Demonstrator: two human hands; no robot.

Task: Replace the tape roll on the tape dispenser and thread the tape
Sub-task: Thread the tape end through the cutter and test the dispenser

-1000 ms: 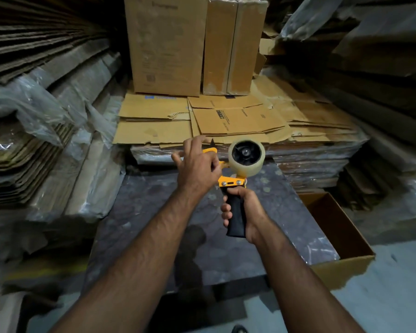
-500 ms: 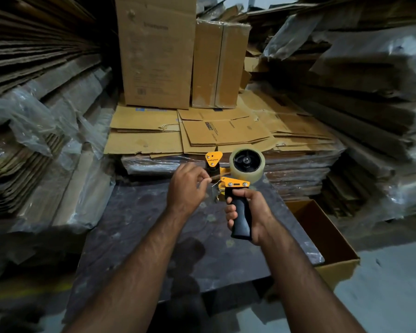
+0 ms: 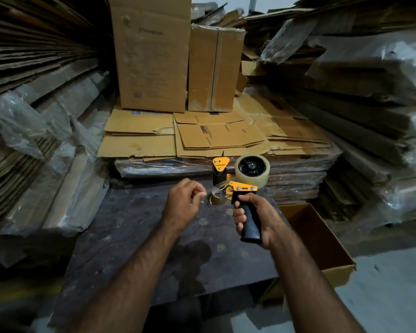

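tape dispenser [image 3: 235, 186] gripped by right hand [image 3: 257, 217] | left hand [image 3: 183, 203] pinching tape end | open box [image 3: 322, 241] right

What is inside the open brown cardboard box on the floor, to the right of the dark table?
The open brown cardboard box shows only bare inner walls and floor. Its near left part is covered by the right hand and forearm.

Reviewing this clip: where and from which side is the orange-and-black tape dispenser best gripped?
By the black pistol handle of the orange-and-black tape dispenser, from below and behind, as the right hand does: the handle hangs under the clear tape roll, leaving the front free for threading.
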